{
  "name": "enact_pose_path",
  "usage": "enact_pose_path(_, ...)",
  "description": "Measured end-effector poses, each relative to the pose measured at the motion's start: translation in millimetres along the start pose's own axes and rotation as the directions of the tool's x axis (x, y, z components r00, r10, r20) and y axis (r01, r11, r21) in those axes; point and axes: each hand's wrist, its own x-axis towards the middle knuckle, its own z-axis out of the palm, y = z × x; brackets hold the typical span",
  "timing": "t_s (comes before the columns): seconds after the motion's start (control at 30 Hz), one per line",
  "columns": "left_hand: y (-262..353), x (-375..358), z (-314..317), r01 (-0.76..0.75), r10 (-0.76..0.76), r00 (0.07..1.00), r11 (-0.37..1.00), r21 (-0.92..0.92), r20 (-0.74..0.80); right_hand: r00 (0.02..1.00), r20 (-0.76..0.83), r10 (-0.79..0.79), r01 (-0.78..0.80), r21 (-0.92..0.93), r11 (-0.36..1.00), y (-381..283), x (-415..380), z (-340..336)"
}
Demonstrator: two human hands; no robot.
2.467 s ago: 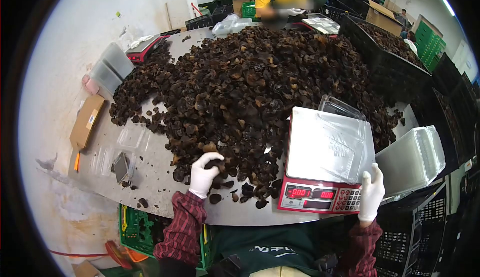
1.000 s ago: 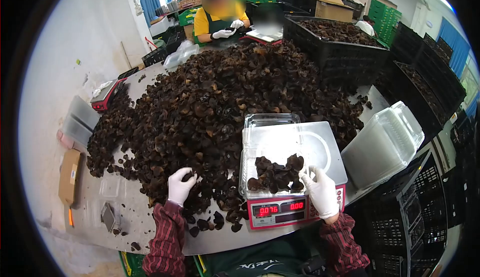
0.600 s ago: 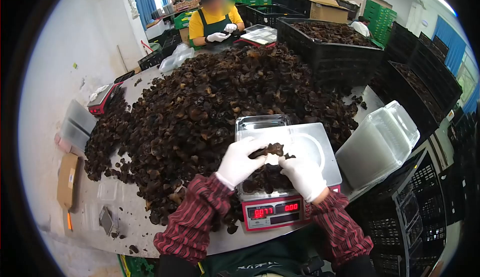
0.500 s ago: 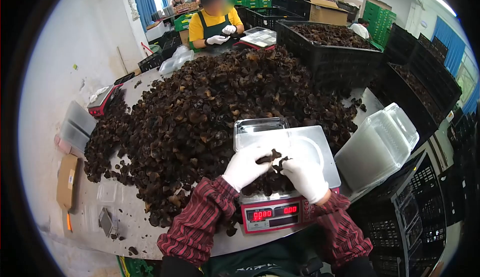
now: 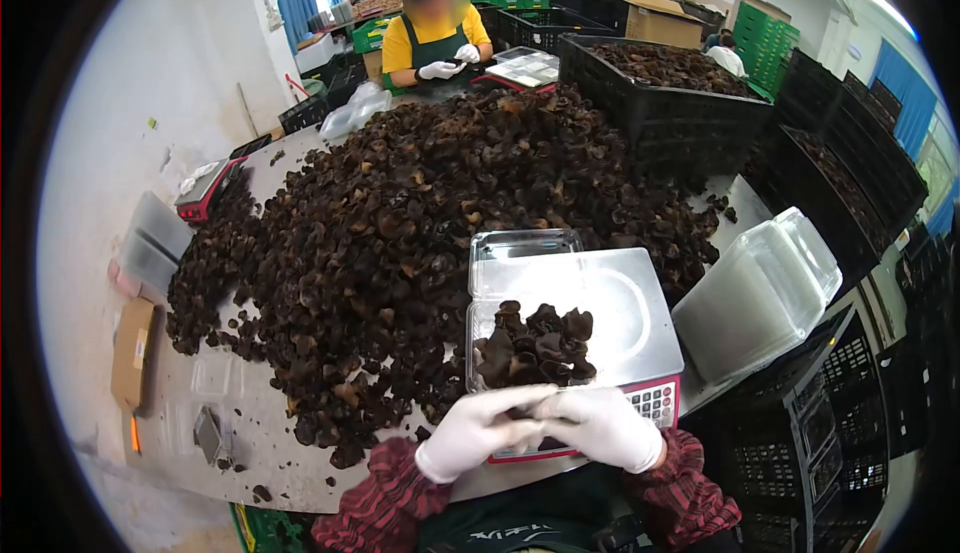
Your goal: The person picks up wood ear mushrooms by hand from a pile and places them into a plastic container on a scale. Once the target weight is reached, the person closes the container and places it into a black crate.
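Observation:
My left hand (image 5: 482, 435) and my right hand (image 5: 603, 429), both in white gloves, meet in front of the kitchen-style digital scale (image 5: 640, 303). Their fingers are curled together, and whatever lies between them is hidden. On the scale plate, a clear plastic clamshell box (image 5: 478, 288) stands with its lid folded back. A small heap of dark wood ear mushrooms (image 5: 537, 348) fills its near half. My hands cover most of the scale's red front and its display; the keypad shows at the right.
A big pile of wood ear mushrooms (image 5: 400, 223) covers the table's middle. Stacked clear boxes (image 5: 745, 298) stand at right, beside black crates (image 5: 830, 423). A full black crate (image 5: 660, 103) sits at the back. Across the table, a co-worker (image 5: 435, 38) in white gloves handles something dark.
Both hands have drawn back toward me from above the box to the scale's front edge. The mushrooms in the box are now uncovered, and the display is now hidden.

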Motion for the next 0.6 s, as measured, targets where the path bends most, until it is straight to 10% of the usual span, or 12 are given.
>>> enact_pose_path(0.03,-5,-18,-7,0.169,-0.173,0.985,0.974,-0.152,-0.012,0.998,0.068,0.002,-0.002,-0.002,1.0,-5,1,1)
enact_pose_path(0.2,-24,-132,-98,0.294,-0.119,0.884,0.893,0.34,-0.451,0.91,-0.361,0.203,-0.228,-0.027,0.973,15,9,-23)
enact_pose_path(0.4,-31,-272,-146,0.832,-0.027,0.545,-0.109,0.544,-0.838,0.749,-0.595,0.29,-0.322,0.054,0.945,36,9,-19)
enact_pose_path(0.6,-48,-147,-106,0.321,0.273,0.884,0.235,0.918,-0.379,0.662,-0.617,0.426,-0.31,0.292,0.905,39,-3,-3)
